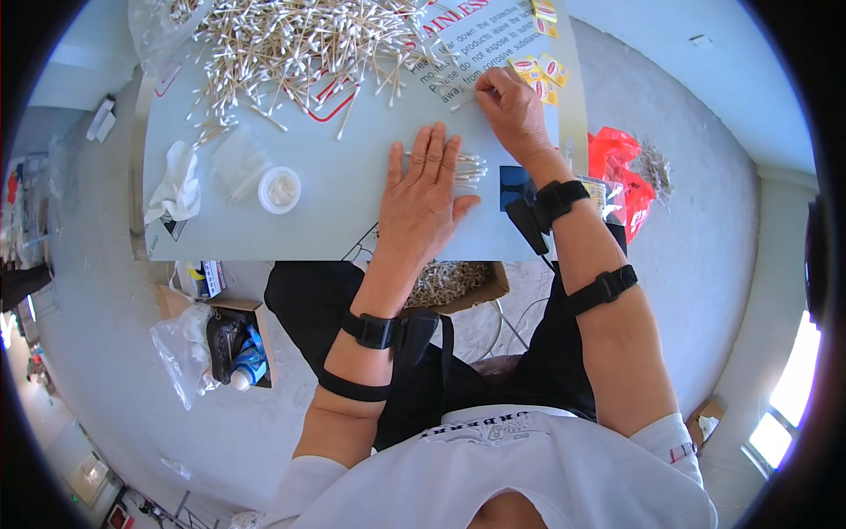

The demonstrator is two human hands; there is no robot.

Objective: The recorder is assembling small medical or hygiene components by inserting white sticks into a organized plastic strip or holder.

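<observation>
My left hand (425, 181) lies flat on the table, fingers stretched out and side by side, pressing on a small row of cotton swabs (470, 170). The swabs' white tips stick out to the right of the fingers, and the rest is hidden under the palm. Farther right, my right hand (513, 110) is closed in a pinch just above the tabletop. A single cotton swab (458, 106) runs from its fingertips toward the left. At the far side spreads a big loose heap of cotton swabs (291, 48).
Left of my left hand are a round white tub (279, 190), a clear plastic bag (238, 163) and a crumpled white cloth (176, 183). Small yellow packets (539, 75) lie by the right edge. A red bag (611, 154) is beyond that edge; a cardboard box (480, 286) stands below the front edge.
</observation>
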